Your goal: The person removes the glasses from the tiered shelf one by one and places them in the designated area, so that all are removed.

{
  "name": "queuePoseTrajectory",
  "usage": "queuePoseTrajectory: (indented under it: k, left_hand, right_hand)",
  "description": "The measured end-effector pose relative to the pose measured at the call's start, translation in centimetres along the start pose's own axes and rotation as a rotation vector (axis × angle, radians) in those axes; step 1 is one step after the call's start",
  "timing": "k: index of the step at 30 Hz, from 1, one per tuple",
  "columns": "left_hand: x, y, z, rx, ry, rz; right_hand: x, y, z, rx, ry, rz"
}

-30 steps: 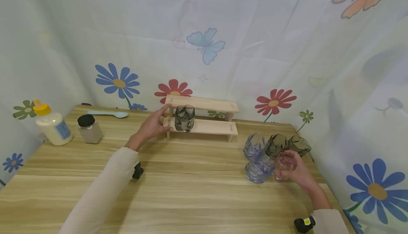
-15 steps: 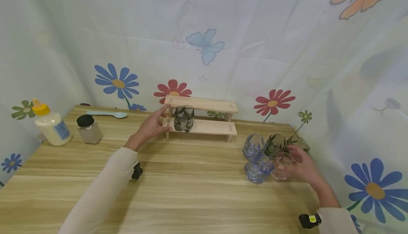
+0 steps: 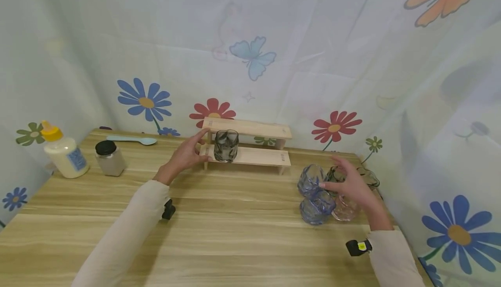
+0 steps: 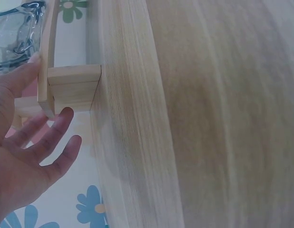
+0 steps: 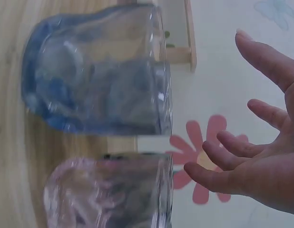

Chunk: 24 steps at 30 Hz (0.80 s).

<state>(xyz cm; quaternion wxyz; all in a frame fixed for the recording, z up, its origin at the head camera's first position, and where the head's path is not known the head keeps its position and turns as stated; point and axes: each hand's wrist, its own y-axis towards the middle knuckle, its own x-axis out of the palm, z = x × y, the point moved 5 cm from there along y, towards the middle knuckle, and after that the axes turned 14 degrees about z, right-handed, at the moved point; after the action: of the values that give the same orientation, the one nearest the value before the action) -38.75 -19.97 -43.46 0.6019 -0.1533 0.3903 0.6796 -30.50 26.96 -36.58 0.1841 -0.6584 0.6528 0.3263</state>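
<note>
At the left end of a two-tier wooden shelf (image 3: 264, 155), my left hand (image 3: 187, 153) grips the boards, thumb on the lower tier; in the left wrist view the other fingers (image 4: 61, 161) are spread beside the board end. One smoky grey glass (image 3: 226, 145) stands on the lower tier near the thumb. Over the glasses at the right hovers my right hand (image 3: 354, 187), fingers spread, holding nothing. Beneath and around it stand a blue glass (image 3: 310, 180), a nearer blue glass (image 3: 316, 208), a pink glass (image 3: 346, 210) and two grey glasses, one mostly behind the hand.
A glue bottle (image 3: 67, 156) with a yellow cap and a black-lidded jar (image 3: 111, 160) stand at the left of the wooden table (image 3: 235, 243). Behind them lies a light blue spoon (image 3: 133, 140). A flowered curtain (image 3: 176, 52) rises along the table's back and sides.
My right hand has let go of the pink glass and moved up and left over the blue and grey glasses. The left hand stays at the shelf.
</note>
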Motion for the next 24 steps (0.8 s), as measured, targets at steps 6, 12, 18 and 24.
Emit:
queuePoseTrajectory:
  k: [6, 12, 18, 24]
  left_hand:
    - [0.1, 0.0, 0.1, -0.001, -0.004, 0.001]
    - [0.0, 0.0, -0.1, -0.009, 0.0, -0.009]
    - [-0.2, 0.0, -0.1, 0.001, -0.008, -0.002]
    - [-0.1, 0.0, 0.0, 0.033, -0.024, 0.015]
  right_hand:
    - [2.2, 1.7, -2.0, -0.054, 0.019, -0.049]
    - [4.9, 3.3, -3.9, -0.071, 0.087, -0.11]
    - [7.6, 4.9, -5.9, -0.067, 0.104, -0.15]
    - [9.8, 6.0, -7.4, -0.094, 0.147, -0.18]
